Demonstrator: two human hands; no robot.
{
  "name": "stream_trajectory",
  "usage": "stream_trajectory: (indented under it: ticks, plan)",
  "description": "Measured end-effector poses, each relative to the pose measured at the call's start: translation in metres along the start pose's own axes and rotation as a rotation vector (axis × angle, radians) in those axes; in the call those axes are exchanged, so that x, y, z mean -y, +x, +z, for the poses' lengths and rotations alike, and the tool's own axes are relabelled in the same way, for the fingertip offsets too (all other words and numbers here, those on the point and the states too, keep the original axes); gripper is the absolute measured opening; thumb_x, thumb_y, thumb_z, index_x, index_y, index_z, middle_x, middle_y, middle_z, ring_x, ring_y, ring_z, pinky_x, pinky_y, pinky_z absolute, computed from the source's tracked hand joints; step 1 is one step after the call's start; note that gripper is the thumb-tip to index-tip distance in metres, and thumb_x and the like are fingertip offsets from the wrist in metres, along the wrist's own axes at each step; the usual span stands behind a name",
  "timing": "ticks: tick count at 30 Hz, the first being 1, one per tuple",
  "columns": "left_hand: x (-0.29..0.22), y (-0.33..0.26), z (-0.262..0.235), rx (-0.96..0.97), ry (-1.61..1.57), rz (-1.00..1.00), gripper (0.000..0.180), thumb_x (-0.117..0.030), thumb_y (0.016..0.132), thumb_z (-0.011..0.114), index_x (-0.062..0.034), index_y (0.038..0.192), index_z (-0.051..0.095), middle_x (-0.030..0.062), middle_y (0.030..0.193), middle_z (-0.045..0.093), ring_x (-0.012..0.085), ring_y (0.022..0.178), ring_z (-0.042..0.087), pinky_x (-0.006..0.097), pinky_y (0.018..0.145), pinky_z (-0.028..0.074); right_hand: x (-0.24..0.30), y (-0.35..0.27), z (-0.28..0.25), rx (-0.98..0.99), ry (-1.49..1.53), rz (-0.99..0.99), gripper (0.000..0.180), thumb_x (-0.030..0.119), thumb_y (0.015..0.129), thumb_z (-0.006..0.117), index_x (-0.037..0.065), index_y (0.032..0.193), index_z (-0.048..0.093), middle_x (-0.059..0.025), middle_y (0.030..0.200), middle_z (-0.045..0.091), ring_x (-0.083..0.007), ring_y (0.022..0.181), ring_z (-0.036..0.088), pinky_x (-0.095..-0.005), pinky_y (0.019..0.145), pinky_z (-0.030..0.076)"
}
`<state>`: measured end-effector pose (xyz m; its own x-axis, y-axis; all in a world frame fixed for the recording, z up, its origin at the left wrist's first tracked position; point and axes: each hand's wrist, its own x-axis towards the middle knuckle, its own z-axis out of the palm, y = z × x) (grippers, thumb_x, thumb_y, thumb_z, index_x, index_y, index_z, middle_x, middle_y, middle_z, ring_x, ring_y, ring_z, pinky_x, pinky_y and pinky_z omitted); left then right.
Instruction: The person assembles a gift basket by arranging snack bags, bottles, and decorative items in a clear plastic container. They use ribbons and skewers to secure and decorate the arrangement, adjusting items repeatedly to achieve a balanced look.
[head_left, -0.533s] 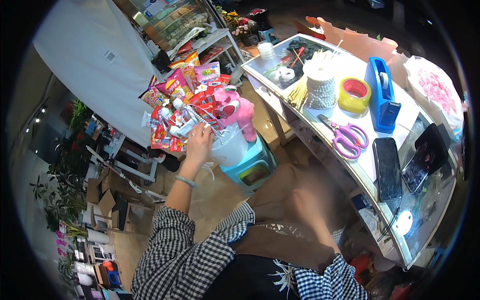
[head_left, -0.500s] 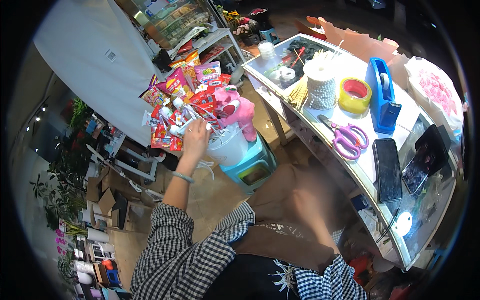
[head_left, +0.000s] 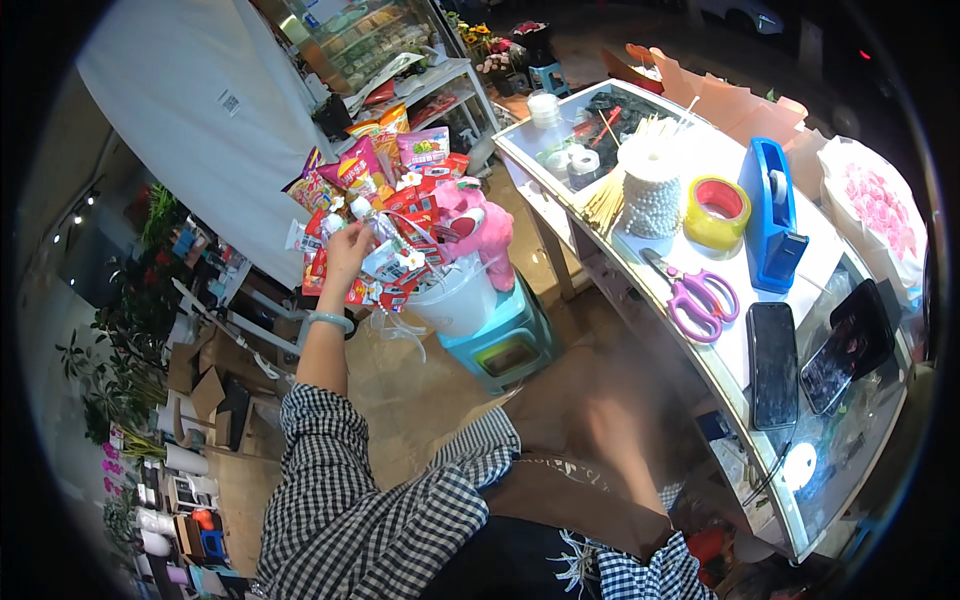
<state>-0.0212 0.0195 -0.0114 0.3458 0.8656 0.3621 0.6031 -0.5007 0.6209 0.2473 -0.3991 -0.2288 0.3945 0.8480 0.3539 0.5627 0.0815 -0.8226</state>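
Observation:
My left hand [head_left: 346, 252], with a pale bangle [head_left: 333, 321] at its wrist, reaches into the left side of a snack bouquet. Its thumb and fingertips are pinched together beside a shiny silver-white wrapped piece [head_left: 362, 210]; what they hold, if anything, I cannot make out. Around the hand are red snack packets [head_left: 412, 206], colourful chip bags [head_left: 358, 168] and small white flowers [head_left: 411, 260]. A pink plush toy [head_left: 487, 240] sits at the bouquet's right. The bouquet stands in a white bucket [head_left: 455, 302]. My right hand [head_left: 612, 430] is blurred over the brown apron [head_left: 560, 490], its fingers indistinct.
A turquoise stool [head_left: 503, 345] carries the bucket. On the glass-topped counter at right are purple-handled scissors [head_left: 697, 300], yellow tape [head_left: 716, 212], a blue tape dispenser [head_left: 771, 215], a pearl-string spool [head_left: 652, 195] and phones [head_left: 772, 365]. Cardboard boxes [head_left: 207, 392] stand at left.
My left hand has moved left across the bouquet, uncovering white flowers and packets near its middle. The whole view has shifted slightly. My right hand stays low by the apron, still blurred.

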Motion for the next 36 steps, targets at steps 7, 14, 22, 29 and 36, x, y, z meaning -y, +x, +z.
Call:
stream_trajectory:
  ticks: [7,14,22,29,36]
  plan:
    - [-0.022,0.022,0.018,-0.289,0.321,0.171,0.021,-0.018,0.082,0.067,0.0008,0.080,0.059,0.0127,0.068,0.063,0.0222,0.061,0.063,0.034,0.057,0.048,0.000,0.003,0.008,-0.005,-0.037,-0.027,0.011,0.004,0.083,0.059,0.001,0.093,0.062,-0.0153,0.084,0.061,-0.0335,0.074,0.061,-0.0377,0.065,0.050]
    - [0.002,0.019,0.016,-0.189,0.079,0.026,0.015,-0.010,0.079,0.069,-0.0002,0.082,0.057,0.0066,0.065,0.059,0.0150,0.057,0.059,0.029,0.053,0.047,0.000,0.012,0.017,0.001,-0.054,-0.017,0.012,0.005,0.082,0.059,0.001,0.093,0.061,-0.0152,0.084,0.062,-0.0335,0.076,0.062,-0.0378,0.067,0.050]
    - [0.014,0.014,0.021,-0.067,0.151,0.074,0.013,-0.006,0.078,0.070,-0.0014,0.078,0.057,0.0006,0.067,0.057,0.0084,0.061,0.056,0.021,0.055,0.046,0.006,0.016,0.020,0.018,-0.109,0.016,0.013,0.005,0.082,0.059,0.001,0.094,0.062,-0.0144,0.085,0.062,-0.0331,0.076,0.062,-0.0380,0.067,0.050]
    - [0.010,0.011,-0.009,0.065,0.083,0.085,0.013,-0.006,0.077,0.071,-0.0010,0.081,0.060,0.0012,0.069,0.058,0.0087,0.064,0.056,0.024,0.059,0.047,0.006,0.021,0.027,0.035,-0.198,-0.005,0.014,0.008,0.082,0.061,0.003,0.094,0.063,-0.0126,0.084,0.062,-0.0308,0.077,0.062,-0.0379,0.067,0.050]
    - [-0.021,0.029,-0.005,-0.255,0.561,0.715,0.025,-0.012,0.080,0.066,-0.0019,0.102,0.058,0.0120,0.104,0.058,0.0297,0.089,0.058,0.037,0.078,0.047,0.008,0.022,0.027,0.026,-0.091,0.092,0.012,0.012,0.083,0.060,0.004,0.091,0.064,-0.0107,0.088,0.063,-0.0295,0.081,0.063,-0.0378,0.068,0.051]
